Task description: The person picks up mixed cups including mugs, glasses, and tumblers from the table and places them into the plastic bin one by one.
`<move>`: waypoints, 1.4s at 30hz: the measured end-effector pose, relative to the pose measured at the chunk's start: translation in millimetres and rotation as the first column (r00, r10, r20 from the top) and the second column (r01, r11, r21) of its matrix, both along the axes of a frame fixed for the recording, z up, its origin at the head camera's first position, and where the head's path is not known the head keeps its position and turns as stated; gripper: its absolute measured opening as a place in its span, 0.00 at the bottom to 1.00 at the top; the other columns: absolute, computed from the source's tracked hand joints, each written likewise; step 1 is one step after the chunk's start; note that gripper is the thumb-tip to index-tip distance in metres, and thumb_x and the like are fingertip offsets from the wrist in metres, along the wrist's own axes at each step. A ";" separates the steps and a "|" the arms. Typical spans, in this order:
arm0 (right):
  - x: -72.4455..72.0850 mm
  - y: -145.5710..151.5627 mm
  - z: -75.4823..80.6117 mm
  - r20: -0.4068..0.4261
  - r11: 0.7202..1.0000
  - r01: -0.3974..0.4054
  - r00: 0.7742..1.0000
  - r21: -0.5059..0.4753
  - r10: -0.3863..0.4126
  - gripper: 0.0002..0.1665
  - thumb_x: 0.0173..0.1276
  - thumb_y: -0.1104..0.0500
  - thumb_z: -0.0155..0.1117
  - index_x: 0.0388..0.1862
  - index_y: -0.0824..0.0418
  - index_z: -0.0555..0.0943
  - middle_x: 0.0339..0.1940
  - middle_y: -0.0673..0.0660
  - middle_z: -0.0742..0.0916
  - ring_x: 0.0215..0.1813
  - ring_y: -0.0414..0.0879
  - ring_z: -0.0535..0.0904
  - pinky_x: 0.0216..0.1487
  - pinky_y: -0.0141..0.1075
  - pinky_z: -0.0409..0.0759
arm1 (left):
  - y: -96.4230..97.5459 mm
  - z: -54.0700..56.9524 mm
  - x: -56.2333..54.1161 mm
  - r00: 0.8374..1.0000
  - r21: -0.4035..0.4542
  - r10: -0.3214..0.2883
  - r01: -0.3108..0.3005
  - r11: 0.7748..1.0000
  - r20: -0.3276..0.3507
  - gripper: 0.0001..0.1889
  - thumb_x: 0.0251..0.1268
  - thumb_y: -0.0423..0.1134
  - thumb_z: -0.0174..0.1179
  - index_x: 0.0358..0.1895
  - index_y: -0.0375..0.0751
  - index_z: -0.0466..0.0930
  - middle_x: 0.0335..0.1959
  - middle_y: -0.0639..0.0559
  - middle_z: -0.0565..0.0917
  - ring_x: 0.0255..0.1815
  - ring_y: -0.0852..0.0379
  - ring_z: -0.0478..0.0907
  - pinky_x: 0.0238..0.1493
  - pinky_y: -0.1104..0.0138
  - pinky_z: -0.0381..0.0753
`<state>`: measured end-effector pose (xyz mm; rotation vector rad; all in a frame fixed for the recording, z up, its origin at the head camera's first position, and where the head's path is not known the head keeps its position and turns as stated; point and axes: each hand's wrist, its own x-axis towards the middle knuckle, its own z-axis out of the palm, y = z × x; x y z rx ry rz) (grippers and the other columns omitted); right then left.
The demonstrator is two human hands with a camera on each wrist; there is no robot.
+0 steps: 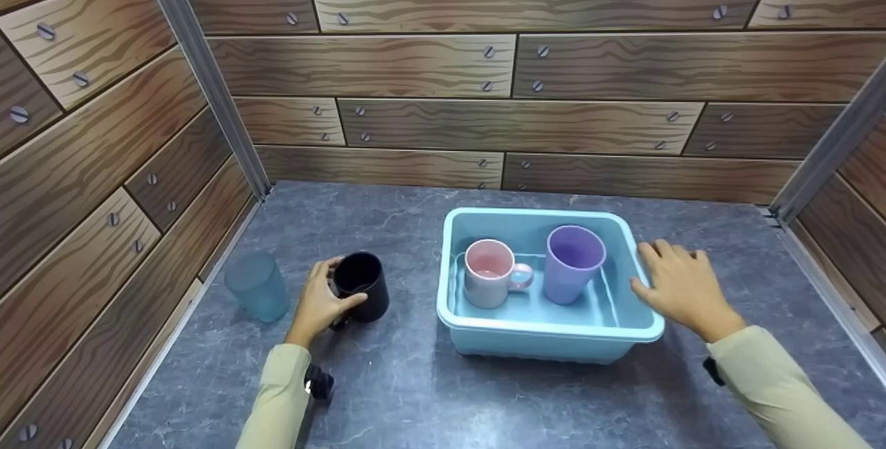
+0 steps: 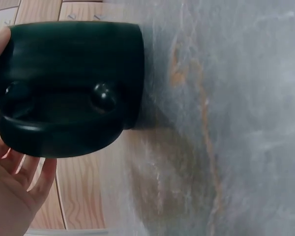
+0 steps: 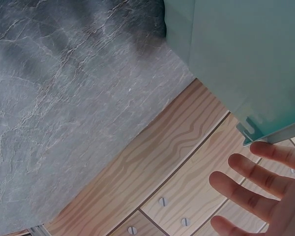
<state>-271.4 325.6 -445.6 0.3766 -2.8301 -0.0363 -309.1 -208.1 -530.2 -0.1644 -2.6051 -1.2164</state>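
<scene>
A black mug [image 1: 361, 286] stands at the left of the table, its handle [image 2: 64, 130] turned toward the wearer. My left hand [image 1: 322, 302] holds the mug from its left side, with the thumb at the near rim and the other fingers around the far side. On the right, my right hand [image 1: 682, 288] rests at the right rim of a light blue plastic bin [image 1: 547, 340]. Its fingers [image 3: 246, 194] are spread and fairly straight, one fingertip right at the rim. Inside the bin stand a pink mug [image 1: 486, 290] and a slightly tilted purple cup [image 1: 569, 276].
A translucent blue cup [image 1: 257, 286] stands left of my left hand, near the left wall. Wood-patterned panels [image 1: 415, 68] enclose the grey marbled table [image 1: 387, 393] at the back and sides, with metal posts [image 1: 208, 75] at the corners.
</scene>
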 end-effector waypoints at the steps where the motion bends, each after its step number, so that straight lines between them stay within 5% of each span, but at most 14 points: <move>1: 0.1 0.0 -0.2 -0.004 1.000 -0.002 1.000 0.000 0.002 0.33 0.60 0.46 0.59 0.56 0.68 0.71 0.47 0.70 0.79 0.45 0.66 0.77 0.39 0.58 0.67 | 0.5 -1.4 1.0 1.000 0.008 0.004 -0.004 1.000 0.002 0.43 0.41 0.47 0.75 0.62 0.33 0.66 0.56 0.37 0.72 0.56 0.42 0.70 0.59 0.49 0.68; 11: -0.8 -0.5 -1.0 0.000 1.000 0.010 1.000 0.006 -0.010 0.33 0.59 0.46 0.59 0.56 0.69 0.72 0.48 0.70 0.79 0.45 0.66 0.77 0.40 0.59 0.67 | 3.9 -14.3 5.8 0.996 0.054 0.078 -0.080 0.995 0.044 0.44 0.40 0.48 0.75 0.61 0.31 0.66 0.52 0.38 0.73 0.52 0.44 0.72 0.55 0.52 0.70; 21: -1.0 -0.4 0.4 0.010 1.000 0.010 1.000 0.008 -0.010 0.34 0.60 0.46 0.59 0.56 0.69 0.71 0.48 0.71 0.79 0.46 0.67 0.76 0.40 0.59 0.68 | -4.3 -12.8 0.2 1.000 0.084 -0.005 0.006 0.996 -0.014 0.46 0.37 0.55 0.75 0.60 0.31 0.69 0.50 0.38 0.76 0.51 0.43 0.73 0.53 0.50 0.71; 26: -1.5 0.4 -0.2 0.012 1.000 0.002 1.000 0.008 -0.002 0.34 0.60 0.46 0.59 0.56 0.69 0.71 0.49 0.71 0.79 0.46 0.67 0.77 0.40 0.60 0.68 | -9.5 -11.6 -3.7 0.996 0.095 -0.042 0.034 0.995 0.081 0.45 0.41 0.49 0.75 0.63 0.32 0.66 0.56 0.36 0.74 0.57 0.41 0.71 0.60 0.47 0.67; 30: -1.5 0.8 -1.3 0.019 1.000 0.001 1.000 0.006 -0.001 0.34 0.61 0.46 0.58 0.57 0.69 0.71 0.49 0.71 0.79 0.47 0.66 0.77 0.41 0.60 0.68 | -10.4 -9.4 -0.6 0.994 0.070 -0.036 0.029 0.997 0.103 0.43 0.43 0.47 0.74 0.64 0.31 0.66 0.57 0.36 0.74 0.58 0.42 0.72 0.61 0.48 0.67; 42: -0.4 0.9 -1.0 0.010 1.000 0.001 1.000 0.003 -0.001 0.33 0.60 0.46 0.58 0.56 0.69 0.71 0.48 0.70 0.79 0.45 0.65 0.77 0.42 0.60 0.68 | -16.8 -21.4 14.3 0.991 0.235 0.009 -0.040 0.971 0.131 0.27 0.51 0.40 0.70 0.54 0.32 0.73 0.52 0.37 0.79 0.55 0.43 0.76 0.57 0.55 0.74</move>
